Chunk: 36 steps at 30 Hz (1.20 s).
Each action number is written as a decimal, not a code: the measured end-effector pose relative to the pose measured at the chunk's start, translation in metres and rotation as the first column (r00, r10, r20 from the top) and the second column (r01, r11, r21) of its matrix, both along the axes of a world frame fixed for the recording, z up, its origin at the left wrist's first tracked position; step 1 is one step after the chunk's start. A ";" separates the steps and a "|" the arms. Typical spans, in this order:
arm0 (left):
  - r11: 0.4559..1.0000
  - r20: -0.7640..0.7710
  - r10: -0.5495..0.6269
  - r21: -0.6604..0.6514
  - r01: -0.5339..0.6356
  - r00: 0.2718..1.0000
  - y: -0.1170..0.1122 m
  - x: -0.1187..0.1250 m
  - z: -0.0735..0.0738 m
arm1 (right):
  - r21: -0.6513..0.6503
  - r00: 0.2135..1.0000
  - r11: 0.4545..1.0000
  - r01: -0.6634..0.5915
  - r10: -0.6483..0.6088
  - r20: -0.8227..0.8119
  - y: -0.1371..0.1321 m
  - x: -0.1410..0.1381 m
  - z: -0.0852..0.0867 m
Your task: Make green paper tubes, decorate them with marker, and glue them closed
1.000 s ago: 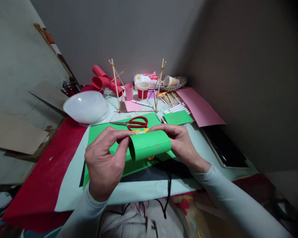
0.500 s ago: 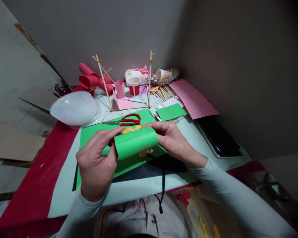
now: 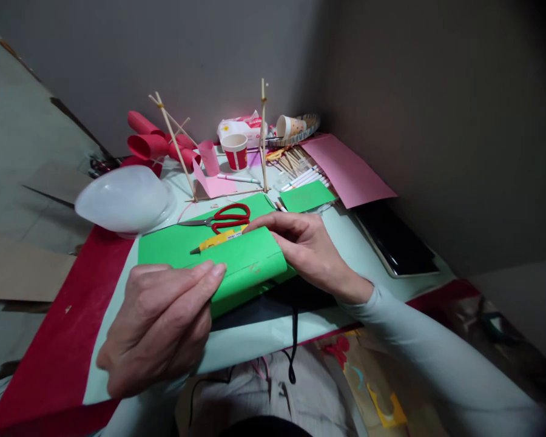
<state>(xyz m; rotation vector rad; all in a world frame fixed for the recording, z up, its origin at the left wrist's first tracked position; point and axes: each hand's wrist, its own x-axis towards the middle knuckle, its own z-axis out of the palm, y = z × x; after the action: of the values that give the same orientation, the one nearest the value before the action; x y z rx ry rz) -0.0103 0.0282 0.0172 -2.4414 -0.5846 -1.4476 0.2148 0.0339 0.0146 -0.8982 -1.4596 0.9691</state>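
A piece of green paper (image 3: 250, 261), loosely curled, lies on a larger green sheet (image 3: 168, 246) on the table. My left hand (image 3: 164, 321) is close to me, its thumb and fingers pressed together at the paper's near left edge. My right hand (image 3: 304, 249) grips the paper's right end, with fingers stretched along its far edge. A yellow pencil-like tool (image 3: 218, 240) and red-handled scissors (image 3: 230, 217) lie on the sheet just beyond the paper.
A white bowl-like shade (image 3: 122, 200) sits at the left. Two stick tripods (image 3: 264, 133), red paper cones (image 3: 148, 142), a red-and-white cup (image 3: 235, 150), markers (image 3: 307, 177), pink paper (image 3: 346, 170) and a small green card (image 3: 307, 195) crowd the back. A black slab (image 3: 395, 240) lies at the right.
The green paper was held up as a roll; now it is lowered onto the sheet and flatter. My left hand has drawn back toward me, and the yellow tool now shows.
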 end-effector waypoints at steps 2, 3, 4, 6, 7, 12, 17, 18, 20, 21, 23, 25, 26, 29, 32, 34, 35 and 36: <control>0.998 0.016 -0.014 -0.061 0.014 1.000 -0.004 0.005 -0.001 | 0.056 0.998 0.997 0.048 -0.050 0.042 0.001 0.001 -0.001; 0.993 0.070 0.003 -0.118 0.005 0.998 -0.008 0.009 -0.002 | 0.089 0.993 0.992 0.089 -0.094 0.065 0.002 0.001 -0.002; 0.971 0.129 0.057 -0.237 -0.025 0.990 -0.011 0.014 -0.003 | 0.126 0.985 0.982 0.139 -0.150 0.085 0.002 0.002 -0.003; 0.877 0.354 0.300 -0.469 -0.109 0.886 -0.018 0.024 -0.004 | 0.222 0.953 0.942 0.251 -0.281 0.114 0.002 0.002 -0.005; 0.811 0.456 0.395 -0.580 -0.070 0.798 -0.020 0.028 -0.004 | 0.282 0.930 0.910 0.303 -0.347 0.123 0.001 0.001 -0.006; 0.310 0.579 0.412 -0.815 0.489 0.704 -0.017 0.032 -0.003 | 0.584 0.843 0.745 0.324 -0.507 0.179 -0.004 -0.004 -0.007; 0.209 0.600 0.441 -0.792 0.573 0.667 -0.011 0.036 0.003 | 0.540 0.870 0.791 0.288 -0.452 0.198 -0.005 -0.003 -0.005; 0.213 0.610 0.466 -0.780 0.588 0.641 -0.010 0.037 0.004 | 0.490 0.874 0.813 0.314 -0.449 0.185 -0.005 -0.002 -0.004; 0.231 0.623 0.507 -0.764 0.603 0.595 -0.009 0.038 0.004 | 0.385 0.881 0.843 0.375 -0.454 0.136 -0.006 0.000 0.000; 0.248 0.629 0.517 -0.759 0.602 0.580 -0.009 0.039 0.004 | 0.340 0.892 0.860 0.380 -0.438 0.110 -0.006 0.001 0.002; 0.284 0.641 0.513 -0.754 0.592 0.571 -0.010 0.038 0.001 | 0.266 0.935 0.913 0.308 -0.343 0.093 -0.008 0.001 0.007; 0.302 0.632 0.489 -0.769 0.563 0.601 -0.010 0.037 -0.004 | 0.164 0.972 0.971 0.175 -0.197 0.130 -0.009 0.000 0.010; 0.305 0.625 0.480 -0.777 0.551 0.615 -0.011 0.036 -0.007 | 0.102 0.980 0.988 0.116 -0.130 0.151 -0.010 -0.002 0.011; 0.283 0.610 0.473 -0.788 0.547 0.636 -0.012 0.035 -0.011 | -0.040 0.987 0.998 0.045 -0.038 0.159 -0.008 -0.007 0.010; 0.243 0.613 0.470 -0.781 0.575 0.634 -0.012 0.038 -0.012 | -0.096 0.992 0.995 0.020 -0.008 0.125 -0.007 -0.010 0.007; 0.232 0.590 0.463 -0.801 0.552 0.661 -0.012 0.040 -0.011 | -0.113 0.995 0.994 0.008 0.003 0.102 -0.008 -0.011 0.005; 0.236 0.568 0.458 -0.819 0.522 0.684 -0.012 0.041 -0.010 | -0.114 0.996 0.993 0.005 0.006 0.094 -0.008 -0.011 0.005; 0.248 0.541 0.456 -0.840 0.483 0.707 -0.012 0.042 -0.009 | -0.113 0.996 0.994 0.004 0.006 0.087 -0.009 -0.011 0.004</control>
<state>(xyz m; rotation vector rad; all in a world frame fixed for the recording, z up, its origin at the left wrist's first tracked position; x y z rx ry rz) 0.0314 0.0162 0.0080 -2.2761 -2.3549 -2.6492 0.2038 0.0250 0.0187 -1.0330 -1.4904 1.0327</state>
